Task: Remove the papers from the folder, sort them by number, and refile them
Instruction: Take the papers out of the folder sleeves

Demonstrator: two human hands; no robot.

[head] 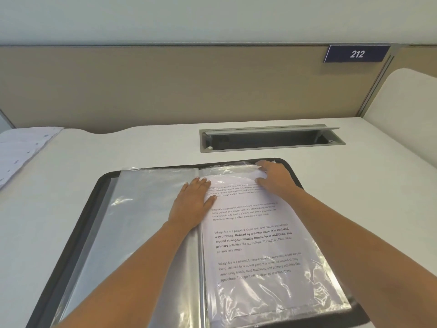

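Note:
A black folder point(78, 223) lies open on the desk with clear plastic sleeves. The left sleeve point(142, 221) looks empty. The right sleeve point(307, 280) holds a white printed paper point(255, 242). My left hand point(192, 203) lies flat with straight fingers across the spine, pressing on the page's top left corner. My right hand point(275, 177) is at the sleeve's top edge, thumb and fingers pinching the top of the paper where the plastic is crumpled.
Several loose white papers point(21, 150) lie at the desk's far left edge. A grey cable tray point(272, 138) with its lid open sits behind the folder. A beige partition with a "212" sign point(357, 53) closes off the back.

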